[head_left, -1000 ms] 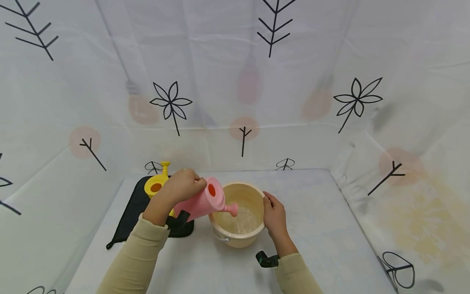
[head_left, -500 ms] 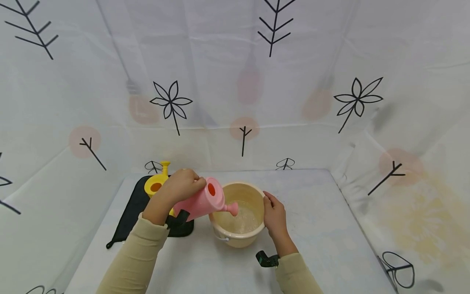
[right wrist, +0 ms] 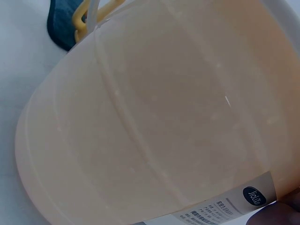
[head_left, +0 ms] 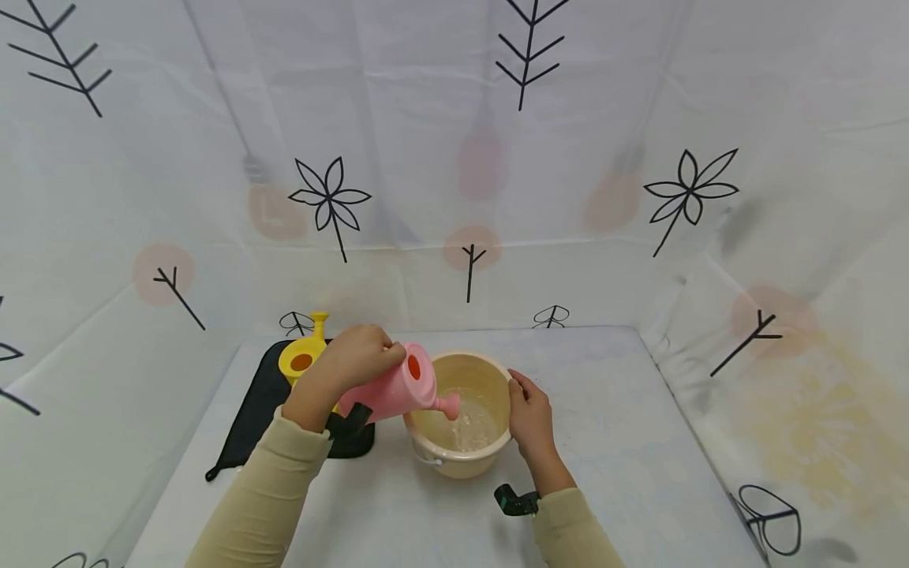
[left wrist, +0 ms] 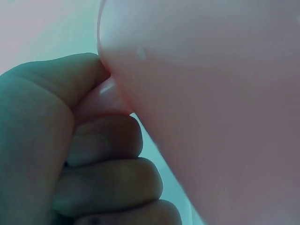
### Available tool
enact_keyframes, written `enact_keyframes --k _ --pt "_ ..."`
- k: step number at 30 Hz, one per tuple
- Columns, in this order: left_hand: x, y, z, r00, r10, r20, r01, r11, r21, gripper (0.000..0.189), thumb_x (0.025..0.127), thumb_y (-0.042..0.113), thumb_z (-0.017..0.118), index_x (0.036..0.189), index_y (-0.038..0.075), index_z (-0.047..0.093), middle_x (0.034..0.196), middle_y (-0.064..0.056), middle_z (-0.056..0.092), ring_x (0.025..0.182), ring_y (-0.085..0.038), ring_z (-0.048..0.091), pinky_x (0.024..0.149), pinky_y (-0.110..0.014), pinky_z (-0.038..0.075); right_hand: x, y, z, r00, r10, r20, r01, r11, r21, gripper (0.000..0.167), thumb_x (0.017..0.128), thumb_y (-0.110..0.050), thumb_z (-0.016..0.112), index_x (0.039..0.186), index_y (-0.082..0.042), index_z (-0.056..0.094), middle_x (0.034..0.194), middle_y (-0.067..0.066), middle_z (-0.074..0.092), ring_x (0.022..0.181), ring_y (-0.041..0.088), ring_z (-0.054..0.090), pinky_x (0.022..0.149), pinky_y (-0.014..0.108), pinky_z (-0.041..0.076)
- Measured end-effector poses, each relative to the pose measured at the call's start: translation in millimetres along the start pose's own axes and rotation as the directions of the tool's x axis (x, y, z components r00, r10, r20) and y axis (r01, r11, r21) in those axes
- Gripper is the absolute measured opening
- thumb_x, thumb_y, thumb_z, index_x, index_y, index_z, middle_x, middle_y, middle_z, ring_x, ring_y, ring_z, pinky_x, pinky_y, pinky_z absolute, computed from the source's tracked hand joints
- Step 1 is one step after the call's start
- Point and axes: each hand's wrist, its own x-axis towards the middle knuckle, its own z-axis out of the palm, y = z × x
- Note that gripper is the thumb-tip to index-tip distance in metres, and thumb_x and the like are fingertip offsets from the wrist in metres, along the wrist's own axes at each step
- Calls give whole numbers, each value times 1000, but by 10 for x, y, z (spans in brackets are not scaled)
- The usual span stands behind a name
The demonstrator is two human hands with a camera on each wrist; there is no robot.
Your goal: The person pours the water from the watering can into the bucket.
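My left hand (head_left: 355, 356) grips the handle of a pink watering can (head_left: 389, 392), its fingers curled round the handle in the left wrist view. The can is tipped to the right, with its spout over the opening of a cream bucket (head_left: 461, 465). Rippling water (head_left: 474, 426) shows at the bottom of the bucket. My right hand (head_left: 531, 414) holds the bucket's right rim, thumb at the edge. In the right wrist view the bucket's side (right wrist: 154, 108) fills most of the picture, with a printed label (right wrist: 225, 204) low down and a fingertip beside it.
A yellow watering can (head_left: 301, 359) stands on a black mat (head_left: 248, 426) at the left, partly hidden behind my left forearm. The bucket's handle (head_left: 428, 459) hangs down its front. A white sheet with printed plants (head_left: 454, 158) covers the back and sides.
My left hand and the pink watering can have shifted very slightly to the right and up. The water's surface ripples differently. The right hand and bucket stay in place.
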Motion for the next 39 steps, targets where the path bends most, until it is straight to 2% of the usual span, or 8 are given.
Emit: enact_keyframes --k 6,14,26,31,39 --pt "11 26 -3 1000 -2 3 2 1000 21 36 89 33 48 62 13 61 60 -1 45 64 -19 50 56 -28 36 -6 -10 -2 1000 -3 0 3 1000 -6 41 103 -34 40 138 -18 53 134 12 58 111 27 62 85 38 55" --pt "11 52 -2 1000 -23 10 22 1000 17 32 88 34 50 69 13 64 66 -3 52 67 -19 53 56 -27 39 -5 -4 -1 1000 -1 1 1 1000 -9 42 103 -35 39 138 -17 52 135 12 57 112 27 62 86 39 55" --pt "-2 -24 -11 999 -36 11 37 998 -41 33 88 32 49 68 12 65 67 -4 50 69 -19 52 58 -28 38 -6 3 -2 1000 -5 -3 5 1000 -14 42 103 -35 39 138 -17 52 133 13 58 109 26 63 84 37 55" --pt "-9 -74 -3 999 -51 1 51 996 -73 32 88 32 49 73 12 68 75 -5 56 75 -20 53 61 -29 41 -2 7 0 1000 -3 -3 3 1000 -15 42 103 -35 39 138 -17 52 134 12 57 111 26 62 85 38 55" --pt "-19 -118 10 999 -53 -9 52 994 -93 31 88 32 49 82 12 72 78 -5 58 78 -20 53 63 -28 42 0 -3 0 1000 0 -4 0 1000 -21 42 103 -34 39 138 -17 52 136 12 56 114 27 61 89 41 54"
